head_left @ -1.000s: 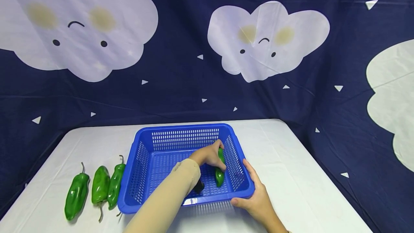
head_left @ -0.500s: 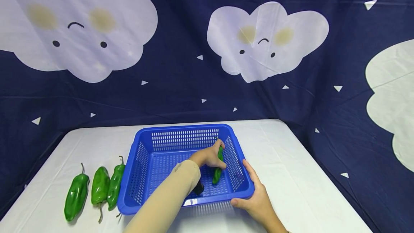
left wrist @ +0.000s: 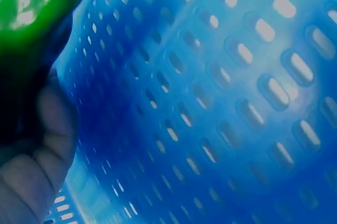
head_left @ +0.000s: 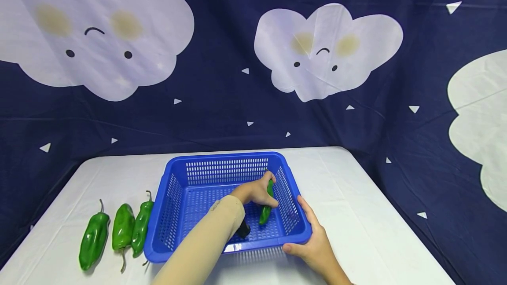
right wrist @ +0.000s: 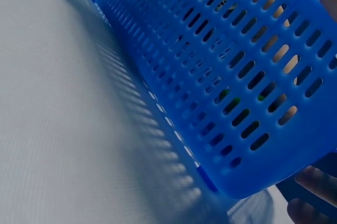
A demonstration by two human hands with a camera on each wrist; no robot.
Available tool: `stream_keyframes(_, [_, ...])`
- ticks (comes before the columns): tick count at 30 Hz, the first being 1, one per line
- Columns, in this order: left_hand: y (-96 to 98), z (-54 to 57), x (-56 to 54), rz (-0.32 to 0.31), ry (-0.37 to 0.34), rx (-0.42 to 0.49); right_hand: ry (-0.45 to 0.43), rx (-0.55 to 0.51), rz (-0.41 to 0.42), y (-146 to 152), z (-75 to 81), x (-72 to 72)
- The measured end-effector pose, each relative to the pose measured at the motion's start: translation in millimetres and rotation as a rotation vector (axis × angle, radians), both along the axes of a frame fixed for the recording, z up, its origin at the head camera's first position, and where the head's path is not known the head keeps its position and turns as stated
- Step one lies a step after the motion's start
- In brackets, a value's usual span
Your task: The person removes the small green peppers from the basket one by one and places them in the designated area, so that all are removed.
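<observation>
In the head view my left hand [head_left: 259, 191] reaches down into a blue plastic basket [head_left: 227, 156] and grips a green pepper [head_left: 265, 214] near the right wall. The left wrist view shows the glossy end of that pepper [left wrist: 39, 0] beside curled fingers [left wrist: 55, 124]; the palm side is hidden. My right hand [head_left: 314, 243] holds the basket's near right corner, thumb on the near side and fingers along the right side. From the right wrist, the basket's slotted near wall [right wrist: 210, 77] shows, with fingertips [right wrist: 316, 187] at its far corner.
Left of the basket, green peppers lie on the white tablecloth [head_left: 356, 223]: one apart [head_left: 93, 241], and a pair close together, the middle pepper [head_left: 123, 225] and the one beside the basket [head_left: 141, 228]. A loose stem [head_left: 145, 263] pokes out by the rim. A dark blue cloth [head_left: 222, 118] hangs behind.
The pepper in my left hand has tilted, its near end shifting slightly left from the right wall. My right hand and the basket stay as they were.
</observation>
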State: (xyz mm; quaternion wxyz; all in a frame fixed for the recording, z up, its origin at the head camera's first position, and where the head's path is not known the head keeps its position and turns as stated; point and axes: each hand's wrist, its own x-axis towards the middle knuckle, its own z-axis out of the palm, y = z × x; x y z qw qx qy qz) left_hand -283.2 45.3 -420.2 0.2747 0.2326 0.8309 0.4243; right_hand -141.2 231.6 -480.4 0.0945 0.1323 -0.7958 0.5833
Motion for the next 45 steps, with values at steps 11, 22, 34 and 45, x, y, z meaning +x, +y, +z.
stream_keyframes(11, [3.0,-0.8,-0.3,0.066,-0.163,0.12,-0.021,-0.002,-0.002,-0.7,1.0,0.4])
stream_keyframes(22, [3.7,-6.6,-1.4,0.057,-0.185,0.056,-0.028,0.005,-0.015,-0.9,0.8,0.7])
stream_keyframes(34, [2.7,-7.5,-1.9,0.053,-0.192,0.045,-0.031,-0.006,-0.014,-1.7,1.5,0.5])
stream_keyframes(45, [2.9,-6.4,-0.2,0.06,-0.201,0.042,-0.052,-0.015,-0.02,-2.6,2.9,2.3])
